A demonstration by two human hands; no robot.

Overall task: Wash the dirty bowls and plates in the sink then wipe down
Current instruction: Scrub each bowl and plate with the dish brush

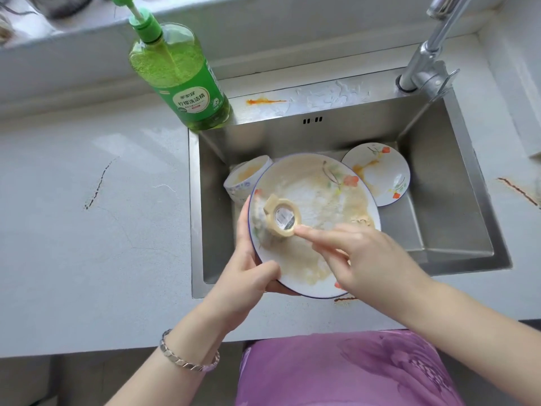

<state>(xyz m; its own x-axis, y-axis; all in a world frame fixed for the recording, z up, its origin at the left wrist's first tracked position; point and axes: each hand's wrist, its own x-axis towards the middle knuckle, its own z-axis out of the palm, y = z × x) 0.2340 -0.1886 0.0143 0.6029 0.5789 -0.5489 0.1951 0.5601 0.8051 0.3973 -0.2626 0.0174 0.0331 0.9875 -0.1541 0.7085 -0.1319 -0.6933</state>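
green dish soap bottle (183, 74), white label (193, 103) reading 柠檬洗洁精, smaller print too blurred to read

A green pump bottle of dish soap (187, 83) stands upright at the back of the pale, crack-marked tabletop (87, 200), well apart from the chrome faucet (430, 57) at far right.

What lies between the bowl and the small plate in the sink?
Head view: the soapy large plate, gripped by the left hand, with the scrubber in the right hand against it.
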